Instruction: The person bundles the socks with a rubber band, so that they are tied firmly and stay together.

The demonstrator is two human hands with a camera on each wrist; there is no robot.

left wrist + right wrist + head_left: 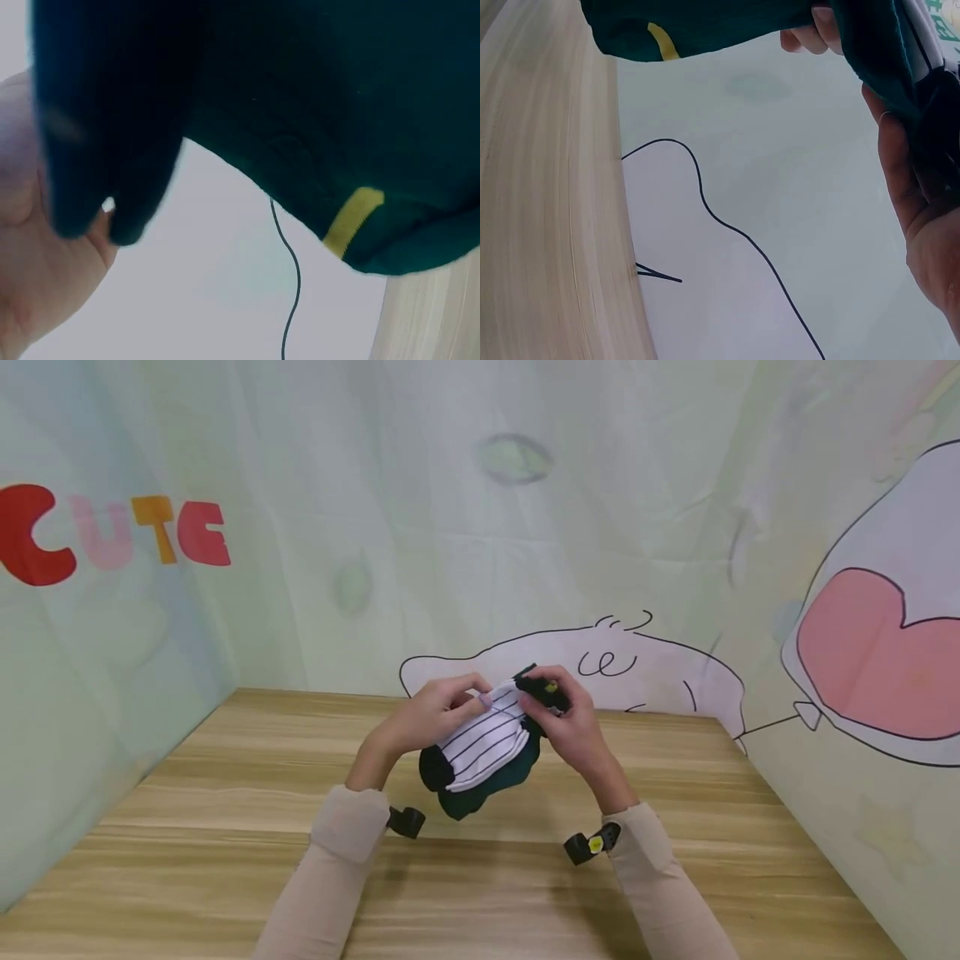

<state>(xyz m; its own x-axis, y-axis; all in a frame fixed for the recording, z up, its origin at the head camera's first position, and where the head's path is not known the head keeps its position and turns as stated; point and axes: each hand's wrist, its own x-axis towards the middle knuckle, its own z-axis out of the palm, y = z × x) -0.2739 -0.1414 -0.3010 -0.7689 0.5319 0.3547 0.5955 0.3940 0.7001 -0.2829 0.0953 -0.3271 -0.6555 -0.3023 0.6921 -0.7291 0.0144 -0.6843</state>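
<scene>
Pinched the upper edge of a striped white cloth [483, 743] with the left hand [431, 717], just left of centre in the head view, thumb and index finger drawn nearly together. Gripped the opposite end with the right hand [579, 727], right of centre, thumb and fingers curled round a black section [553, 695]. Held the cloth aslant between both hands at mid-frame, raised above the table [225, 860], with a black end [437, 768] toward lower left. Showed beneath it, loosely draped, a dark green cloth [498, 785], crossed by a yellow band [354, 223] at lower right in the left wrist view and at upper left in the right. Could not tell, from these close, dark wrist views, whether joined to the striped piece or separate. Judged the step in hand to be handling and adjusting the fabric in mid-air; judged the next move to call for a steady right-hand hold and a small shift of the left-hand pinch. Included, farther out, beige sleeves [330, 852] at the lower edge, and a pale backdrop [360, 552] with coloured letters [37, 539] at upper left and a drawn balloon [873, 652] at right.
</scene>
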